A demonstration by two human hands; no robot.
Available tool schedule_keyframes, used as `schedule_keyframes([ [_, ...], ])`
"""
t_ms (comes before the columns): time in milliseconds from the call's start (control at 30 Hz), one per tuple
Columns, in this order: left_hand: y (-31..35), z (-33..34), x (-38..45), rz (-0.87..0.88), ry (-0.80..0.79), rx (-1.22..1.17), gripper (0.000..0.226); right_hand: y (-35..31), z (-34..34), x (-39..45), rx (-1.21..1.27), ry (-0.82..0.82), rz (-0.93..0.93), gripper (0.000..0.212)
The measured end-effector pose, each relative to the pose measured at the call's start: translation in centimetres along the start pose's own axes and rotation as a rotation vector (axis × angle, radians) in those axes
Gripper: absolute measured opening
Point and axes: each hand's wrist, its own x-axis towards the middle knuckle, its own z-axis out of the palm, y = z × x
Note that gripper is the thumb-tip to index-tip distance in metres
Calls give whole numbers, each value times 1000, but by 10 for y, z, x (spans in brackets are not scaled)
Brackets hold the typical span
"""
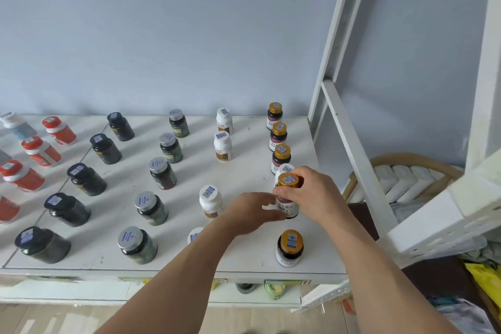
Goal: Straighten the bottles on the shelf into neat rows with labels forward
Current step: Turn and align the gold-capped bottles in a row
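Both bare forearms reach in from the bottom edge: right hand [311,192] has fingers curled round the gold cap of a dark gold-capped bottle with white label [288,198], left hand [252,211] touches its lower body with thumb and fingertips, loosely curled. Bottle stands upright on the white shelf board [244,260], right-hand column, label facing camera, white-capped bottle [285,168] just behind. Another gold-capped bottle [289,251] stands nearer the front edge; dark silver-capped jars [150,207] sit in columns to the left.
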Motion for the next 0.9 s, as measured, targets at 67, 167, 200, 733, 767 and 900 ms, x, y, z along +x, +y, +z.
schedule_keyframes([
  [67, 1, -6, 2, 15, -26, -13, 50, -1, -3, 3, 22, 4, 16, 52],
  [167, 3, -12, 2, 22, -64, -25, 49, -2, -4, 4, 34, 1, 29, 52],
  [200, 2, -13, 2, 28, -75, -17, 49, -3, -3, 5, 33, 2, 32, 52],
  [733, 7, -11, 2, 185, 0, 528, 54, 21, 14, -1, 74, -84, 80, 49],
  [767, 6, -10, 3, 196, 2, 559, 54, 23, 17, -3, 80, -100, 85, 49],
  [900, 1, -8, 4, 210, 5, 600, 53, 30, 28, -9, 96, -128, 84, 54],
])
